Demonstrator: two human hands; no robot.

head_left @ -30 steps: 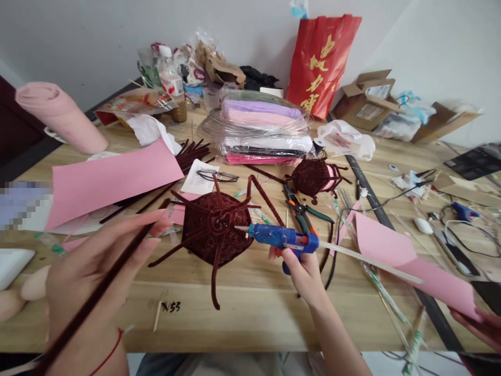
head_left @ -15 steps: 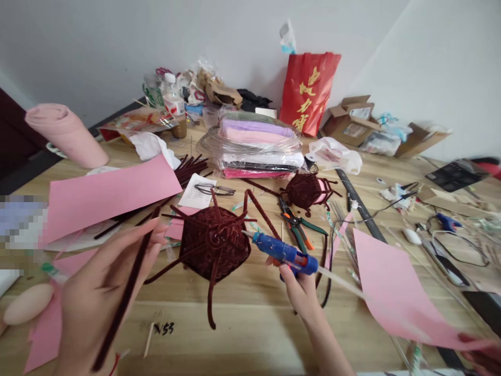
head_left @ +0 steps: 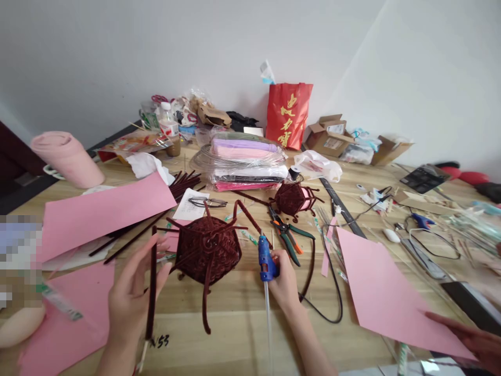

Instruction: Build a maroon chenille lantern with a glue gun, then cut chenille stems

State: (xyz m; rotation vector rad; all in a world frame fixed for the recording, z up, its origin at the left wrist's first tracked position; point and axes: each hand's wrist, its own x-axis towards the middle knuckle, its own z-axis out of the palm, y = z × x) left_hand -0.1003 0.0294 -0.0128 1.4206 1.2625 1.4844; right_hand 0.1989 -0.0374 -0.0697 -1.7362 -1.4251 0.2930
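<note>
Against a pale grey wall, a wood-grain counter [head_left: 219,347] lies strewn with craft materials. In the foreground, a person's right hand [head_left: 282,277] wraps its grip around a blue glue gun [head_left: 266,261], nozzle aimed toward the far side and a translucent glue stick [head_left: 267,313] trailing from the rear. The left hand [head_left: 131,297] has its grip closed lightly, fingers half curled, on a dark brown fuzzy stem [head_left: 152,287] running nearly vertical. Between the hands, on the counter, sits a woven brown piece [head_left: 211,256], its spiral centre showing and loose ends radiating outward; one bent end reaches the glue gun's tip, though contact cannot be told. Just beyond the right hand lie green-and-orange pliers [head_left: 289,235], near a second woven piece [head_left: 291,198]. At right, another person's hand [head_left: 457,331] touches a pink sheet [head_left: 383,282]. Wrapped packages [head_left: 246,162] and a red bag [head_left: 289,115] stand farther back.
</note>
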